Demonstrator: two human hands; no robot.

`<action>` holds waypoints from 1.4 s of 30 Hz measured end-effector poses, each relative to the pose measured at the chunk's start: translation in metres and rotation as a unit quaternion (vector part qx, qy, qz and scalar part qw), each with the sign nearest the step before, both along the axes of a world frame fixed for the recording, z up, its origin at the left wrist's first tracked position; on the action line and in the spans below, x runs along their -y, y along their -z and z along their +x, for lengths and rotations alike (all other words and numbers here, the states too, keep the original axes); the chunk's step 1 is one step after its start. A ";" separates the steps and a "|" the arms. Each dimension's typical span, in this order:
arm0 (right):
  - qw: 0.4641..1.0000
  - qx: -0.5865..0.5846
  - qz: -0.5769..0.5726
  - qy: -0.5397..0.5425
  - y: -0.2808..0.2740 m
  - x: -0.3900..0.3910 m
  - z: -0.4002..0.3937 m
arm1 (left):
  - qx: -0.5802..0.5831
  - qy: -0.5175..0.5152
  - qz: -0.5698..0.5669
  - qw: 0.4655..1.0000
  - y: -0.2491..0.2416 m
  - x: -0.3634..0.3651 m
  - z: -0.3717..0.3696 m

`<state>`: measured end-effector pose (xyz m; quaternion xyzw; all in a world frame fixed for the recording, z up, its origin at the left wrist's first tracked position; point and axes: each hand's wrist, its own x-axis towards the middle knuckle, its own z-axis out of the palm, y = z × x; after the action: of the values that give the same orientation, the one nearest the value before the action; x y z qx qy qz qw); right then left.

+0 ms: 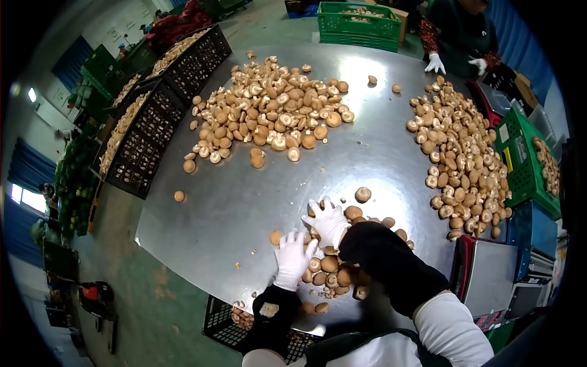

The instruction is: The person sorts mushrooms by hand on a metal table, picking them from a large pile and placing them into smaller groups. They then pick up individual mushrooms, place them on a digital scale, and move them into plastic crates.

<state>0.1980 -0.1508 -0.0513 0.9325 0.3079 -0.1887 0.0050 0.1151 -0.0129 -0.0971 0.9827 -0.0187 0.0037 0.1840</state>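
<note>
Both of my hands wear white gloves and work over a small group of brown shiitake mushrooms [329,263] near the close edge of the metal table. My left hand [293,259] lies palm down at the left side of this group, its fingers apart. Next to its fingertips is a single mushroom [276,237]. Just above and to the right, my right hand [328,222] reaches over the group with its fingers spread. Mushrooms show partly under and beside its fingers; its palm is hidden. One larger mushroom [363,195] sits apart beyond it.
A big mushroom heap [263,110] covers the table's [232,202] far left part; another heap [461,159] runs along the right. Black crates [143,144] line the left edge. Scales [489,275] and a green crate [516,153] stand right. A person with gloved hands [435,63] is across.
</note>
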 end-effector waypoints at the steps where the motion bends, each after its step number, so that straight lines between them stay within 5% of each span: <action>1: 1.000 0.016 0.004 -0.016 -0.003 0.004 0.002 | 0.001 0.016 -0.004 1.000 -0.004 0.001 -0.003; 5: 0.994 0.039 0.102 -0.019 0.013 0.020 0.006 | 0.016 0.085 0.055 0.995 -0.012 0.001 -0.011; 10: 0.970 0.046 0.232 0.055 0.019 0.028 0.012 | -0.015 0.123 -0.012 0.992 -0.006 -0.005 -0.001; 14: 0.831 -0.041 0.525 0.182 0.005 0.047 0.013 | -0.086 0.107 -0.120 0.983 -0.013 -0.012 -0.001; 16: 0.620 -0.333 0.638 0.314 -0.012 0.061 0.008 | -0.075 0.076 -0.237 0.966 -0.013 -0.020 -0.005; 17: 0.454 -0.466 0.694 0.308 -0.012 0.070 0.004 | -0.067 0.041 -0.261 0.962 -0.016 -0.021 -0.008; 20: 0.187 -0.579 0.709 0.355 -0.032 0.091 -0.032 | -0.028 -0.024 -0.412 0.910 -0.032 -0.021 -0.020; 22: 0.107 -0.604 0.690 0.384 -0.003 0.097 -0.053 | -0.035 -0.028 -0.462 0.886 -0.041 -0.016 -0.029; 24: 0.022 -0.625 0.675 0.391 0.011 0.102 -0.074 | -0.116 -0.086 -0.710 0.690 -0.048 -0.005 -0.039; 25: -0.006 -0.645 0.674 0.360 0.003 0.100 -0.084 | -0.123 -0.060 -0.714 0.687 -0.058 0.002 -0.044; 27: -0.028 -0.673 0.675 0.300 -0.007 0.097 -0.100 | -0.115 -0.077 -0.738 0.661 -0.071 0.019 -0.052; 31: 0.027 -0.658 0.700 0.276 -0.033 0.093 -0.120 | -0.090 -0.092 -0.773 0.622 -0.083 0.039 -0.060; 33: 0.000 -0.665 0.699 0.264 -0.034 0.095 -0.126 | -0.076 -0.106 -0.792 0.596 -0.086 0.044 -0.061; 35: 0.064 -0.653 0.701 0.278 -0.038 0.096 -0.132 | -0.070 -0.102 -0.775 0.620 -0.091 0.046 -0.062; 38: 0.068 -0.646 0.711 0.269 -0.041 0.097 -0.134 | -0.065 -0.102 -0.776 0.619 -0.099 0.047 -0.063; 41: 0.084 -0.644 0.710 0.272 -0.033 0.102 -0.136 | 0.007 -0.040 -0.583 0.811 -0.081 0.043 -0.063; 42: 0.097 -0.643 0.706 0.282 -0.030 0.102 -0.138 | 0.022 -0.010 -0.560 0.828 -0.074 0.043 -0.064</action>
<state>0.0603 -0.2530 -0.0216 0.0595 -0.0964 -0.4017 -0.9087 0.0509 -0.0562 -0.0233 0.7106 -0.0078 0.0371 0.7026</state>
